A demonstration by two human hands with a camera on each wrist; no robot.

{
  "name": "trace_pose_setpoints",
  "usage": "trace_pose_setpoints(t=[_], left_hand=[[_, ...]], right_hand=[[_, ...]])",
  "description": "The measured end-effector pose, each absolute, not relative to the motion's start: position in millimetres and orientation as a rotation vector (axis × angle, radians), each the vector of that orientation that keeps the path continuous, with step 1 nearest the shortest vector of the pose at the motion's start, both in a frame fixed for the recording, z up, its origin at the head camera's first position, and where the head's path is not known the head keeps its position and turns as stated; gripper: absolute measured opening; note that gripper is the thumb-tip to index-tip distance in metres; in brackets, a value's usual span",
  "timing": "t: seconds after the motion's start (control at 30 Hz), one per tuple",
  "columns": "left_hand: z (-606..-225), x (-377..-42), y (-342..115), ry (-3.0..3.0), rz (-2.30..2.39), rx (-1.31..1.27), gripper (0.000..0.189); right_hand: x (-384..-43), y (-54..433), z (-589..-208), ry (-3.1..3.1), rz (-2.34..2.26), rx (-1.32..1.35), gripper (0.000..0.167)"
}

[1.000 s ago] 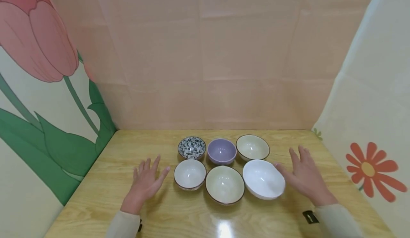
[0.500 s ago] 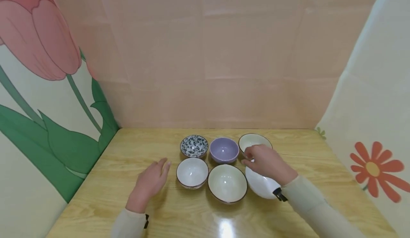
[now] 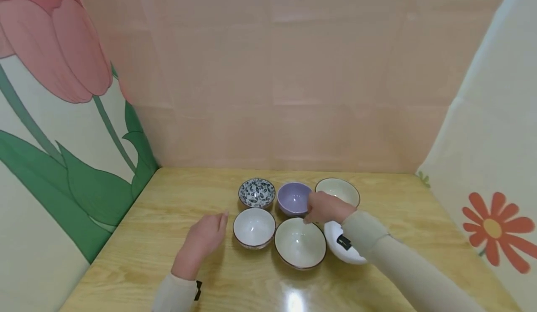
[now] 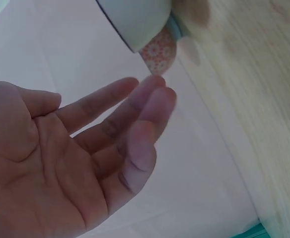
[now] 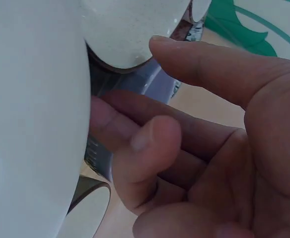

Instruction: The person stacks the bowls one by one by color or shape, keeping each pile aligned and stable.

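Note:
My right hand (image 3: 327,207) reaches over the white bowl (image 3: 349,255), its fingertips at the far rim of the front cream bowl (image 3: 299,244), near the purple bowl (image 3: 291,199). In the right wrist view, the thumb stands apart from the bent fingers. Its tip overlaps the cream bowl (image 5: 127,29), while the fingers extend beside the large white bowl (image 5: 31,124). My left hand (image 3: 203,237) hovers left of the small white bowl with a brown rim (image 3: 253,228), holding nothing. The left wrist view shows its palm (image 4: 31,173) and loosely bent fingers.
Behind stand a blue-and-white patterned bowl (image 3: 257,193) and another cream bowl (image 3: 340,190), partly covered by the right hand. The bowls sit close together on a wooden table (image 3: 189,186). A pink cloth (image 3: 268,93) backs it, with flowered cloths at both sides.
My right hand has moved left from beside the white bowl, across it, to the front cream bowl's far rim. My left hand's spread fingers have come together and bent slightly.

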State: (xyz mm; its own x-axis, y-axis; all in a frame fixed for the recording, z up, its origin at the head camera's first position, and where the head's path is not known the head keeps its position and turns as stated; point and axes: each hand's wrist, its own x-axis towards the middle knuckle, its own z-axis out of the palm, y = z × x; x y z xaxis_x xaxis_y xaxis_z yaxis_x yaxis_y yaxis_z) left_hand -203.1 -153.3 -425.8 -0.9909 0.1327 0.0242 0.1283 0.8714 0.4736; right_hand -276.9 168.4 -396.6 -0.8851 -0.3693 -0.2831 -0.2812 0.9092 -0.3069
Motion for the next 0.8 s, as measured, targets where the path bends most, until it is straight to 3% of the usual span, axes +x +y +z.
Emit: trace_pose_setpoints(t=[0.2,0.8], left_hand=[[-430,-199,-154,3.038,0.837,0.311,0.033],[-427,-197,-147,3.000,0.918,0.443,0.039]], right_hand=[[-277,167,-405,2.680,-0.392,-0.534,0.010],[-277,167,-416,2.640,-0.289,-0.772,0.009]])
